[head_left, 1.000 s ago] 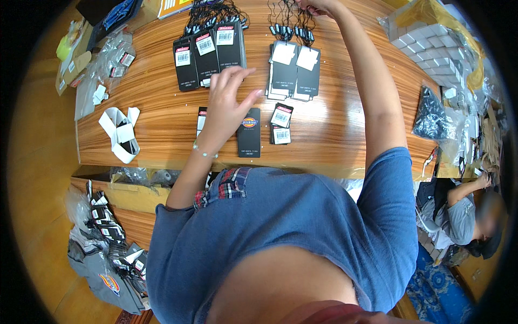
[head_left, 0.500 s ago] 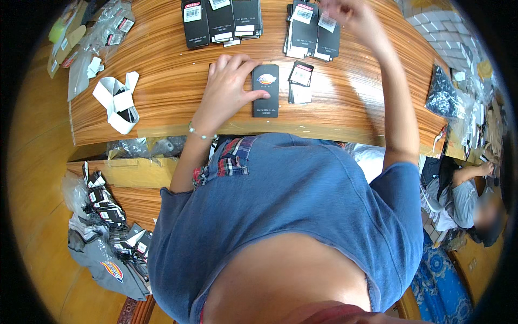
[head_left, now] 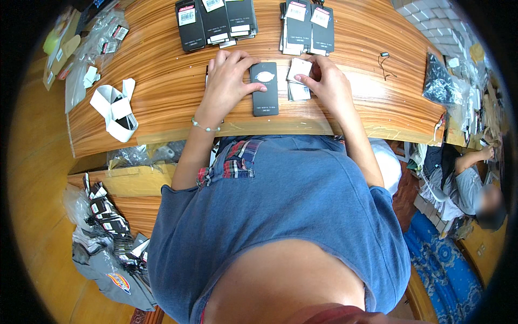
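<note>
A black hang tag (head_left: 265, 102) with a pale emblem lies upright in front of me. My left hand (head_left: 229, 78) is at its left edge, thumb pressed on its face and index finger near its top corner. A dark edge of something shows beneath that hand's far-left side; the rest is hidden. To the right of the tag, my right hand (head_left: 330, 81) pinches a small white card (head_left: 299, 68) between thumb and fingers. The card sits over another small pale card (head_left: 298, 93) on the table.
Stacks of black tags with white stickers stand at the far left (head_left: 216, 24) and far right (head_left: 308, 28). A white strip coil (head_left: 114, 105) lies left, a black string (head_left: 384, 66) right, near a bagged dark bundle (head_left: 438, 81). Another person (head_left: 468, 178) sits at the right.
My right hand has come down from the far right tag stack to the small cards. The top small card now shows plain white instead of a black and white face. My left hand stays put.
</note>
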Tool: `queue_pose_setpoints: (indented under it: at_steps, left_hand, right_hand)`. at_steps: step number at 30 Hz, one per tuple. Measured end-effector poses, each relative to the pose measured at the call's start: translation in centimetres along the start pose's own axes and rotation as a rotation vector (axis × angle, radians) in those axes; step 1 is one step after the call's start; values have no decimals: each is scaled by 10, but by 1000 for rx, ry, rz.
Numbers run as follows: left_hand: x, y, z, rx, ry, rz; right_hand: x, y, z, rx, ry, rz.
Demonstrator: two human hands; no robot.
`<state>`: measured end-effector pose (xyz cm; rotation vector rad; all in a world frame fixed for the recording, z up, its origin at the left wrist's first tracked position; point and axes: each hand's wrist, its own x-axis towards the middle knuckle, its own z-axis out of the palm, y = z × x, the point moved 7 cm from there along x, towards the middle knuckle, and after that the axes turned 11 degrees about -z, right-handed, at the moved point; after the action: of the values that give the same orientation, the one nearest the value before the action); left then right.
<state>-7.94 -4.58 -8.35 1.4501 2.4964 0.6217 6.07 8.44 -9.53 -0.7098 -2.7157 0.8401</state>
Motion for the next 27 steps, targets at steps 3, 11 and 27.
queue_pose_setpoints:
  at_steps: [3, 11, 27]
  left_hand:
    - [0, 0, 0, -4, 9, 1]
    - [-1, -1, 3, 10, -21, -5]
    - [-19, 46, 24, -36, 14, 173]
  right_hand:
    - [1, 7, 5, 362, 9, 56]
    - [-17, 6, 9, 380, -48, 52]
    - [-28, -7, 1, 42, -39, 43]
